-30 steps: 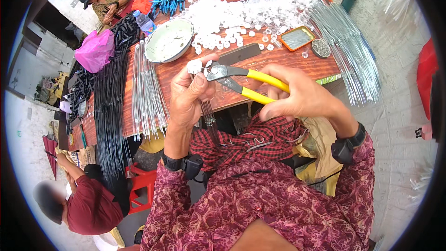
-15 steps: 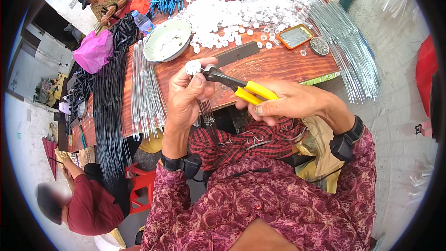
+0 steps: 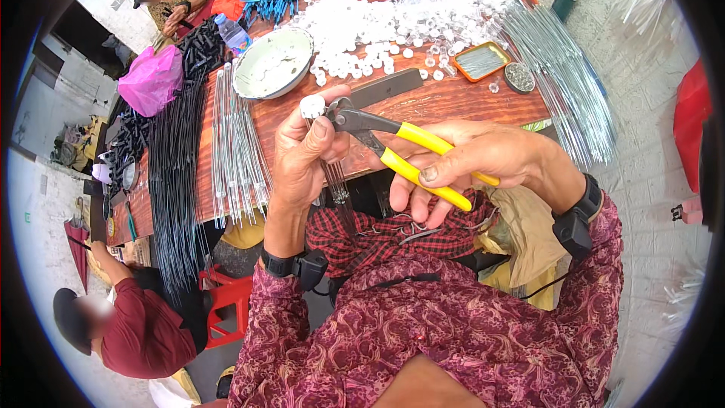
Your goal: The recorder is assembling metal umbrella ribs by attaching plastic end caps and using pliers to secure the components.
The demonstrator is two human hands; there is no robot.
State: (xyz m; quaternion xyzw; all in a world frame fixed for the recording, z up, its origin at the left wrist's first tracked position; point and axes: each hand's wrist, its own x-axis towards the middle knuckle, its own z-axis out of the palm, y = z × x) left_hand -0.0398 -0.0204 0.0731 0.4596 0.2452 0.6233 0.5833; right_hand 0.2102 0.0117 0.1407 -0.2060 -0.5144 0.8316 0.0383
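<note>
My left hand (image 3: 296, 153) is closed around a white round plastic cap (image 3: 312, 106) and the thin dark metal rods (image 3: 337, 183) that hang below it. In my right hand (image 3: 491, 153) are pliers (image 3: 400, 164) with yellow handles and dark jaws. The handles are spread apart, with the thumb on the lower one and the fingers partly extended. The jaws stand open close beside the cap, by the left fingertips. Whether they touch the cap or a rod, I cannot make out.
On the red-brown table (image 3: 362, 117) are a pale bowl (image 3: 260, 79), heaped white caps (image 3: 400, 19), a dark flat bar (image 3: 389, 88) and an orange-rimmed tray of pins (image 3: 482, 62). Bundles of black rods (image 3: 177, 181) and silvery rods (image 3: 563, 83) overhang its edges. A co-worker (image 3: 147, 332) sits lower left.
The pliers have opened: the yellow handles, held close together before, are now wide apart, and my right fingers have loosened. My left hand keeps its hold on the cap and rods.
</note>
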